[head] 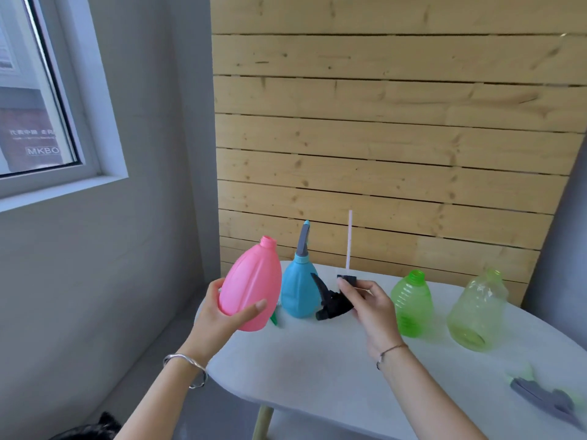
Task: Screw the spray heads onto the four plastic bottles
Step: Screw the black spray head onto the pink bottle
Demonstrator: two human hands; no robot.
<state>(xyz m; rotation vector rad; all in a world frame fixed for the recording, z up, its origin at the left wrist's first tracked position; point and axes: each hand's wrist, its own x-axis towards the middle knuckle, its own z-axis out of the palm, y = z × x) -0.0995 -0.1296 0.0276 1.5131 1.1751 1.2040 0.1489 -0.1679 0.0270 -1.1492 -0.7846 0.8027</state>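
The left hand (219,312) holds a pink bottle (251,289) tilted above the white worktop (317,369), its neck open. The right hand (368,300) grips a black spray head (333,300) upside down, its white tube (349,239) pointing up. Behind stand a blue bottle (298,290) with a head fitted and two open green bottles (413,304), while near the right edge lies what seems another grey spray head (546,398).

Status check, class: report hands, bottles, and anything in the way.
Left hand grips pink bottle, neck open. Right hand holds black spray head, tube up. Blue bottle capped; two green bottles open. Nothing between head and neck.
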